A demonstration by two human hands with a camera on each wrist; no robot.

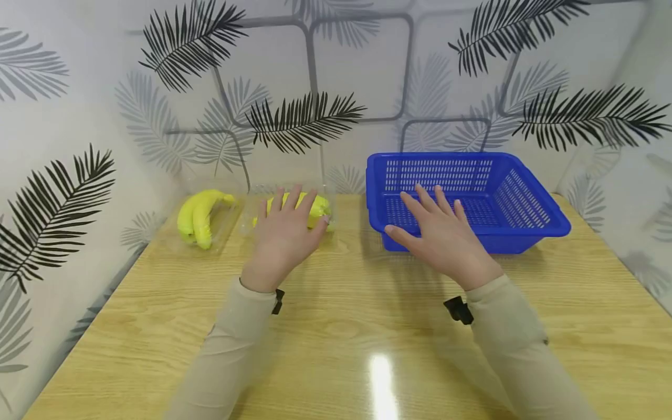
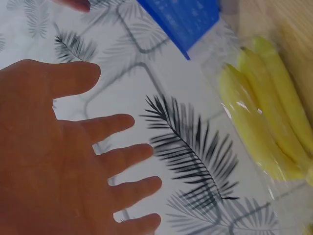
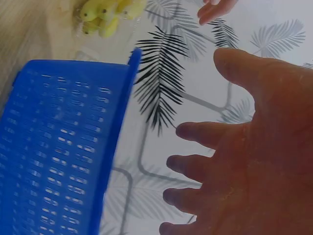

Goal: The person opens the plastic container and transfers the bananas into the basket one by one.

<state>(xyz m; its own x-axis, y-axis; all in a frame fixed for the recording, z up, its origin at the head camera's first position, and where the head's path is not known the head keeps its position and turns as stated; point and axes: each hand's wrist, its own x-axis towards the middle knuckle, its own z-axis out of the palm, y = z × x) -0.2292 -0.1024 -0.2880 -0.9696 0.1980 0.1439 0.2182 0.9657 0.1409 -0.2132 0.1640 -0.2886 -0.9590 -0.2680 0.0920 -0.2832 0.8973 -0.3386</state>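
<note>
Both hands are held out with fingers spread and nothing in them. My left hand [image 1: 283,242] overlaps a bunch of bananas [image 1: 320,210] in clear plastic in the head view, hiding much of it. The left wrist view shows these bananas [image 2: 264,112] beyond the fingertips, several side by side in the wrap. A second bunch of bananas [image 1: 199,216], also wrapped, lies farther left. My right hand [image 1: 443,242] is in front of a blue plastic basket [image 1: 525,233], its fingers overlapping the near rim. In the right wrist view the basket [image 3: 63,137] stands left of the fingers.
The light wooden table [image 1: 336,332] reaches back to a pale leaf-patterned backdrop [image 1: 367,70], which also rises along both sides. Basket and wrapped bananas stand along the table's far edge. A dark wrist mount [image 1: 459,310] shows at the right cuff.
</note>
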